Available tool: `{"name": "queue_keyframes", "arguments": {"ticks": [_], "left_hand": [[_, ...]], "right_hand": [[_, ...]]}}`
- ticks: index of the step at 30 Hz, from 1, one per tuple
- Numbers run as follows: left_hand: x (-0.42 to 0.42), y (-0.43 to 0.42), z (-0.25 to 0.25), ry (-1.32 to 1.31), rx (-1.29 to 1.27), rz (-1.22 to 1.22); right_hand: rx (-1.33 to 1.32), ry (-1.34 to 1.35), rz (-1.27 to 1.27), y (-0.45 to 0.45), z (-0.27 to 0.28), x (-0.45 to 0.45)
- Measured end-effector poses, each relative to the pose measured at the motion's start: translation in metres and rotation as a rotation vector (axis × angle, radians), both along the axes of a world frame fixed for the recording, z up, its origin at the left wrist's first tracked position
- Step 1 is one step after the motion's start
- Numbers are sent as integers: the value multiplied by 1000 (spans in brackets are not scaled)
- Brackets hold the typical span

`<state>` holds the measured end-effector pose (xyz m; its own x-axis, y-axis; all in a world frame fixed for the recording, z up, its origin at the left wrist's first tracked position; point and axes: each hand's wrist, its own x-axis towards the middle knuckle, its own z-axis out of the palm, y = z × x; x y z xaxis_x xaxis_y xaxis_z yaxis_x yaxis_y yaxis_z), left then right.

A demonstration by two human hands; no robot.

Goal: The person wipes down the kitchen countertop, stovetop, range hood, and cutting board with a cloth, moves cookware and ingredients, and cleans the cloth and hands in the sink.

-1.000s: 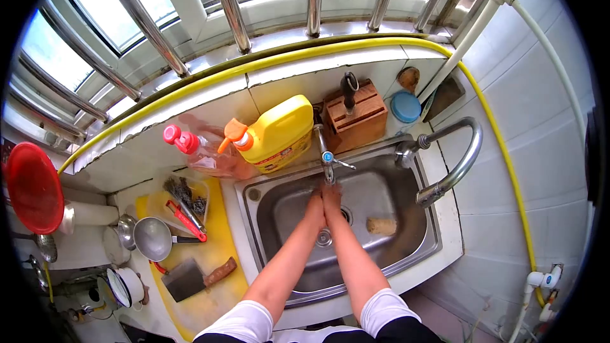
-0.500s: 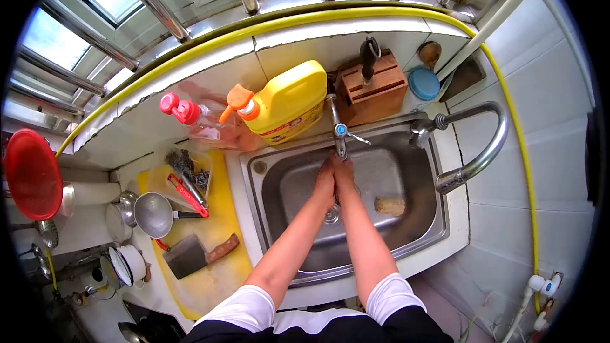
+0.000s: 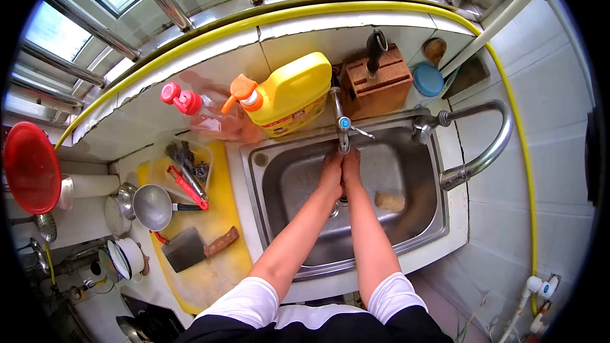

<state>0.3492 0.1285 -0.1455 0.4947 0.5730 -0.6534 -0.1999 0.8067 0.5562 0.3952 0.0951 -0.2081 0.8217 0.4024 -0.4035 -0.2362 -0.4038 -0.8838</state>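
Both hands are under the small tap (image 3: 344, 124) at the back of the steel sink (image 3: 279, 194). My left hand (image 3: 331, 168) and my right hand (image 3: 351, 166) are side by side, close together or touching beneath the spout. Their fingers are partly hidden by the tap and too small to make out, so whether they are spread or closed does not show. A tan block, perhaps a sponge (image 3: 389, 201), lies in the sink to the right of my right hand.
Behind the sink stand a yellow jug (image 3: 295, 94), a pink-capped bottle (image 3: 213, 114) and a knife block (image 3: 376, 86). A curved faucet (image 3: 489, 127) arches at the right. On the yellow board (image 3: 222, 273) at the left lies a cleaver (image 3: 184, 249), with a small pan (image 3: 152, 208) nearby.
The camera view has shifted, so the sink and tap appear higher and further right. My hands remain together under the tap, with their pose slightly changed.
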Motion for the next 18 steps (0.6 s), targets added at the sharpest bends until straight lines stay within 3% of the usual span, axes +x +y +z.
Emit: {"name": "queue_keyframes", "arguments": {"ticks": [1, 3, 4, 6, 8, 10, 11, 12, 14, 15, 18], "left_hand": [[0, 2, 17, 64, -37, 18], [-3, 16, -68, -64, -27, -89], [-5, 26, -56, -190, -12, -193], [-3, 25, -42, -246, -143, -53], [-1, 27, -46, -109, -445, -218], [-7, 20, -31, -145, -367, -305], [-6, 17, -27, -119, -362, -330], [-11, 13, 13, -82, -286, -302], [-14, 0, -9, -208, -275, -236], [-19, 3, 4, -232, -226, -241], [-36, 1, 38, -34, -178, -218]], "right_hand": [[57, 35, 43, -3, 27, -3], [111, 30, 71, -1, 51, -19], [108, 27, 74, -9, 55, -23], [-52, -644, 188, -21, 70, -30], [34, -647, 2, -30, 129, -16], [258, -631, 38, -25, 198, 1], [225, -637, 100, -18, 229, 5], [193, -646, 168, -13, 254, 8], [-33, -663, 444, -13, 277, 15], [-148, -724, 492, -8, 292, 8], [-381, -816, 577, 2, 306, -15]]}}
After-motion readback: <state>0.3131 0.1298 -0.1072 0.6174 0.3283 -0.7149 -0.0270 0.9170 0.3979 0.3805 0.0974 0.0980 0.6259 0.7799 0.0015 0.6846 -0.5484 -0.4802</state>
